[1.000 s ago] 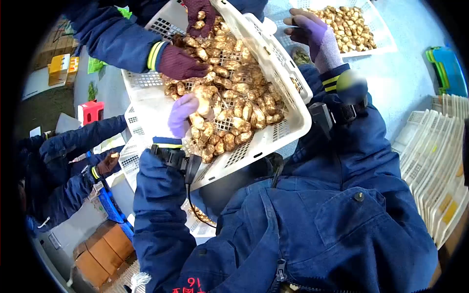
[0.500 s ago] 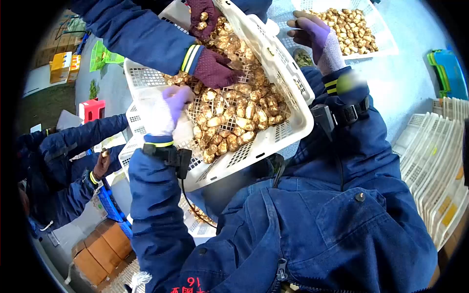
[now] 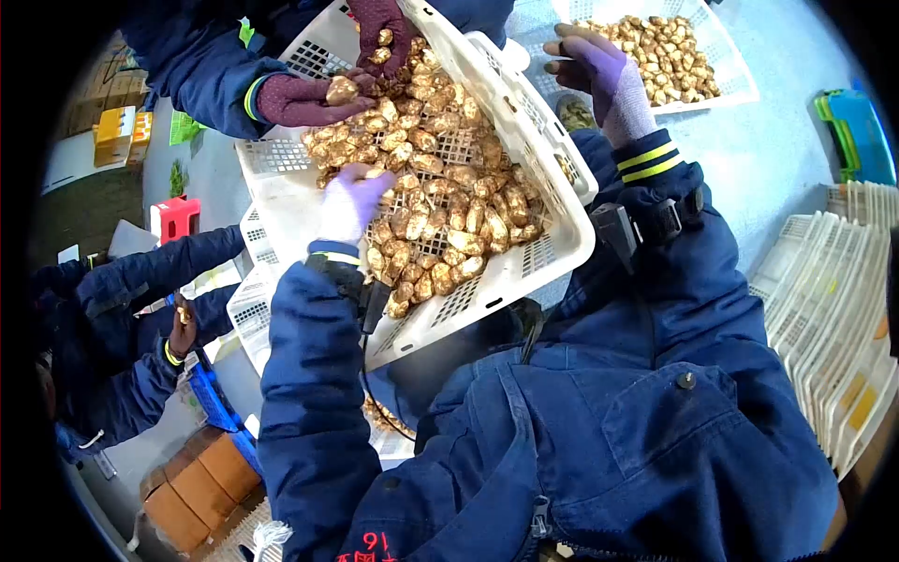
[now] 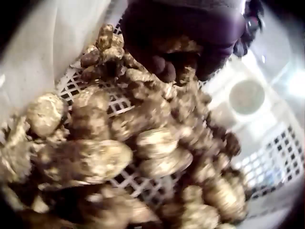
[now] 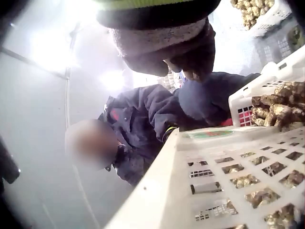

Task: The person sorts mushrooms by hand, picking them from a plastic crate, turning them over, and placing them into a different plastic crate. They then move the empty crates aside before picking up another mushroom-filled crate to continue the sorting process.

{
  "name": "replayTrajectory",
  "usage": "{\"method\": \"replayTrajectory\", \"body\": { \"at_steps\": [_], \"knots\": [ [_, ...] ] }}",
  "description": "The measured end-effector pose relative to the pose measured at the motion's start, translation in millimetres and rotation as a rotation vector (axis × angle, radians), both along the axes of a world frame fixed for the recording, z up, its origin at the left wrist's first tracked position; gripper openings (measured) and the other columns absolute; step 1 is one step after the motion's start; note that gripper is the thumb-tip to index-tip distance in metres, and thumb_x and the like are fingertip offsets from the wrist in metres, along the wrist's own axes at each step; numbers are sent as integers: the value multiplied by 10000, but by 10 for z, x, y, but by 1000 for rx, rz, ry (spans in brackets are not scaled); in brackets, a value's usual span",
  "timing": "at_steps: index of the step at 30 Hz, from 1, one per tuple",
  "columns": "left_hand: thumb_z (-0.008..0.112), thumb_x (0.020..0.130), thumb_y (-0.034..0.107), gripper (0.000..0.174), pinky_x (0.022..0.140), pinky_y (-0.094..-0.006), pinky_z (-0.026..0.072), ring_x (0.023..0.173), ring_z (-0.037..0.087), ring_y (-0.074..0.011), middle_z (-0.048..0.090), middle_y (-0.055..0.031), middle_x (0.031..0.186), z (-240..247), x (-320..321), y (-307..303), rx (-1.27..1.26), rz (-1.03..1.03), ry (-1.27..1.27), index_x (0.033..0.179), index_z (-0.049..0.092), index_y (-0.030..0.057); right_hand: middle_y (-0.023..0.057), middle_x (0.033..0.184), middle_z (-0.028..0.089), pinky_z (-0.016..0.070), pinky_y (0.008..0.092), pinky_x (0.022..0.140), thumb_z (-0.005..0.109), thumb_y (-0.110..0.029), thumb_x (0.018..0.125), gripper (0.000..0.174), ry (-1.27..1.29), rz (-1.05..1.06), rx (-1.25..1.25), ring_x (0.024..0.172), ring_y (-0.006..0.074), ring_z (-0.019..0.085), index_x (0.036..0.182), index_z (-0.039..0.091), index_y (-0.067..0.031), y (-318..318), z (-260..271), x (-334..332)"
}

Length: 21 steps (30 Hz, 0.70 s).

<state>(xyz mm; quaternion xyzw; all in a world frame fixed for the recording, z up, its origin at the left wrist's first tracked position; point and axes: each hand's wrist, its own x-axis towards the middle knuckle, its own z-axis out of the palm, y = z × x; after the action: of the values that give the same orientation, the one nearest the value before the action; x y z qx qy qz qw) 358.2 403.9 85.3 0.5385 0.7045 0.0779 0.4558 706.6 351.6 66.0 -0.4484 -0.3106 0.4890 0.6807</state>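
Observation:
Brown, knobbly tubers (image 3: 440, 225) lie in a white perforated crate (image 3: 552, 258), tilted in the head view. Over its left part, my left hand (image 3: 354, 204) in a purple glove pinches one pale tuber at its fingertips. The left wrist view shows that gloved hand (image 4: 186, 33) curled around a tuber (image 4: 178, 45) above the others. My right hand (image 3: 609, 84) is raised beyond the crate's right wall, its fingers loosely bent and apart, holding nothing visible. In the right wrist view the right hand (image 5: 167, 50) hangs above the crate wall (image 5: 157, 191).
Another person's maroon-gloved hands (image 3: 304, 98) reach in from the top left, one with a tuber on it. A second crate of tubers (image 3: 740, 89) stands at the upper right. Stacked crates (image 3: 824, 318) are at the right; another worker (image 3: 140, 318) is at the left.
My left hand has moved from the crate's left side back in over the tubers. The other person's lower hand has drawn back left, now bearing a tuber. My right hand stays nearly still.

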Motion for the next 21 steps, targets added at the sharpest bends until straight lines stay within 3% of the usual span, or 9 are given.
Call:
{"method": "replayTrajectory", "body": {
  "at_steps": [1, 2, 4, 5, 9, 13, 16, 17, 21],
  "knots": [
    [639, 878, 157, 268, 705, -259, 547, 946, 663, -216, 629, -134, 1004, 109, -163, -28, 125, -108, -233, 1107, 628, 20, 97, 1111, 672, 509, 282, 857, 508, -236, 981, 394, -82, 42, -27, 939, 180, 663, 1310, 532, -19, -18, 6, 26],
    [549, 930, 144, 263, 699, -239, 565, 966, 662, -218, 617, -148, 1069, 109, -335, -30, 539, -726, -255, 1147, 598, 3, 98, 1111, 672, 509, 283, 858, 510, -235, 980, 393, -79, 42, -28, 939, 181, 663, 1309, 533, -21, -19, -1, 15],
    [540, 933, 169, 314, 721, -255, 581, 970, 663, -221, 620, -143, 1069, 158, -430, -51, 0, 62, -767, 1210, 574, 24, 102, 1110, 671, 509, 285, 861, 514, -234, 979, 390, -83, 44, -23, 940, 182, 663, 1307, 536, -23, -5, 12, 5],
    [559, 910, 166, 386, 679, -220, 549, 882, 670, -183, 642, -130, 1041, 239, -387, -48, -54, 234, -745, 1275, 553, 39, 99, 1111, 671, 510, 288, 863, 516, -236, 978, 393, -47, 49, -67, 938, 183, 664, 1310, 533, -26, 3, 36, 1],
    [576, 859, 136, 381, 561, -205, 453, 633, 605, -122, 667, -61, 915, 175, -137, 101, 117, -98, -246, 1226, 609, 38, 93, 1108, 676, 517, 296, 858, 517, -231, 976, 395, -81, 40, -88, 929, 183, 670, 1315, 527, -29, 18, -13, 17],
    [637, 795, 198, 166, 711, -348, 523, 720, 670, -251, 694, -132, 771, -93, 49, 235, 326, -386, 243, 922, 720, 130, 98, 1100, 680, 521, 297, 851, 521, -226, 973, 390, -38, 56, -84, 927, 187, 672, 1308, 533, -26, 64, -112, 95],
    [628, 797, 181, 138, 729, -375, 526, 758, 681, -296, 698, -144, 791, -226, -9, 168, 411, -490, 360, 886, 715, 123, 104, 1102, 678, 527, 300, 841, 522, -223, 970, 392, -27, 75, -47, 929, 193, 674, 1305, 534, -20, 80, -147, 111],
    [637, 793, 178, 122, 747, -382, 529, 785, 685, -304, 703, -147, 819, -79, 85, 49, 424, -562, 388, 872, 711, 124, 43, 930, 661, 518, 233, 674, 540, -167, 959, 317, 120, 2, -127, 769, 120, 635, 1231, 559, -4, 53, 24, -15],
    [728, 765, 277, 373, 759, -368, 523, 845, 684, -278, 698, -185, 895, 140, 136, -189, 245, -868, 437, 1102, 695, 122, 43, 950, 673, 525, 236, 688, 538, -184, 967, 312, 84, 15, -119, 801, 124, 651, 1229, 570, -18, 49, 17, -12]
  ]
}}
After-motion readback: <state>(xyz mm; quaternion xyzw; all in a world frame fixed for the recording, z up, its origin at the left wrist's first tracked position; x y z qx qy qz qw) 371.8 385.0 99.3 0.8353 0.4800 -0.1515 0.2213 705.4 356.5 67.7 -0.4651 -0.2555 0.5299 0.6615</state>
